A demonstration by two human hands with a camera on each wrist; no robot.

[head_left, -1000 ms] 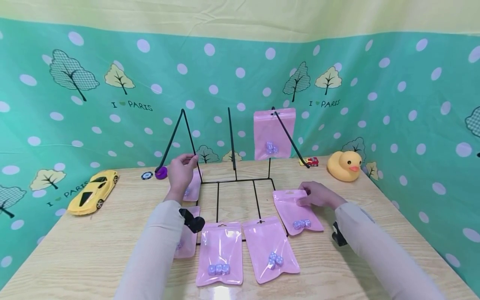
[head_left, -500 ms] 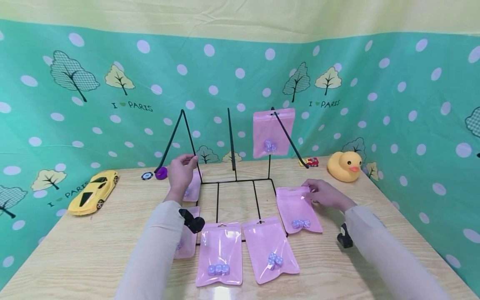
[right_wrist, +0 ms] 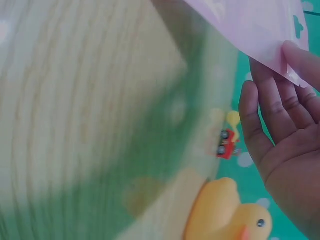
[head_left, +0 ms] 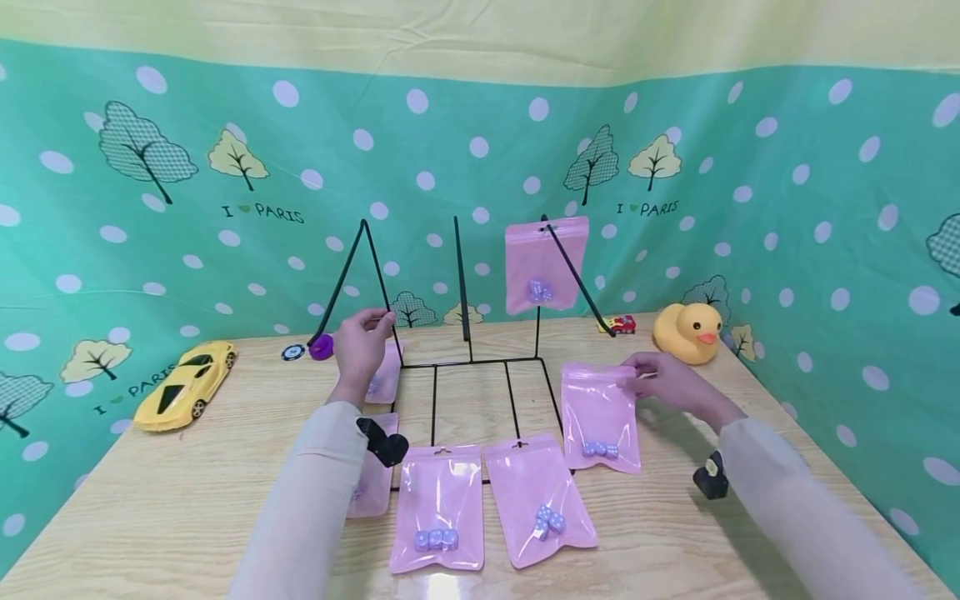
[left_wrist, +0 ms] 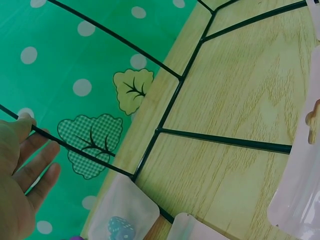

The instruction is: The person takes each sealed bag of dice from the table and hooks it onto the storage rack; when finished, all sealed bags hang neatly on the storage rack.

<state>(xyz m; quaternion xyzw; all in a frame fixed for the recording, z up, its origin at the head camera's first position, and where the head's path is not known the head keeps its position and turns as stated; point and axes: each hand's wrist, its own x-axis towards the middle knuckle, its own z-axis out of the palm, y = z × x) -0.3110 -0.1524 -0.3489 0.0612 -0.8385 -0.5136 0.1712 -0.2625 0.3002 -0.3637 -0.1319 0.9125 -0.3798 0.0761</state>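
My left hand pinches the left upright of a black wire display rack; its other fingers are spread in the left wrist view. My right hand pinches the top right corner of a pink zip bag between thumb and fingers. Several lilac dice lie at the bottom of that bag, which hangs upright over the rack's right side. Another pink bag with dice hangs from the rack's right hook. The middle and left hooks carry nothing.
Two pink bags of dice, one front left and one front right, lie over the rack's front edge. Two more lie partly behind my left arm. Around stand a yellow toy car, a rubber duck and a small red toy car.
My right hand has moved right and slightly up with its bag, which has swung from a tilt to nearly upright. The left hand stays on the rack; the hanging bag has shifted slightly.
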